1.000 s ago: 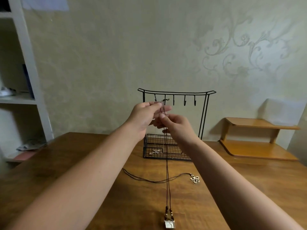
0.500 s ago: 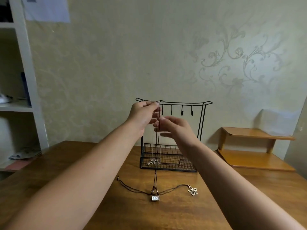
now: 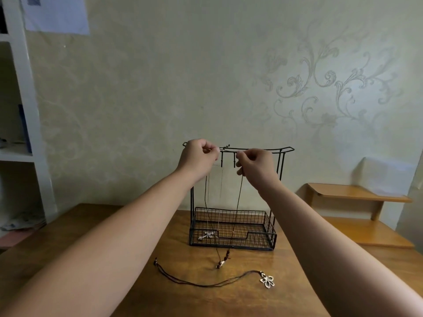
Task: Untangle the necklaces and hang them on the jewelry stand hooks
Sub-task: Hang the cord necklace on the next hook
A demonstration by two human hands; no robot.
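While both our arms reach forward over the wooden table (image 3: 142,291), our left hand (image 3: 198,157) and right hand (image 3: 256,165) are raised to the top bar of the black wire jewelry stand (image 3: 281,175). Each hand has its fingers curled, pinching one side of a dark cord necklace (image 3: 239,203) near the top bar, the left by the stand's left end, the right just beside the second hook (image 3: 235,160). Its two cord strands drop from our hands in front of the stand and meet low down at a cluster of beads and a small pendant (image 3: 223,261), which hangs just in front of the stand's mesh basket (image 3: 271,239); we cannot tell whether it touches the table. A thin pale chain (image 3: 221,191) also hangs from the bar area between our hands, and a small silver pendant (image 3: 207,234) lies inside the basket. Nearer to us, another dark cord necklace (image 3: 196,282) lies loose on the table, its flower-shaped metal pendant (image 3: 267,280) at the right end. Beyond the table's right side stands a small wooden shelf (image 3: 357,195), and a white shelving unit (image 3: 25,106) is at far left.
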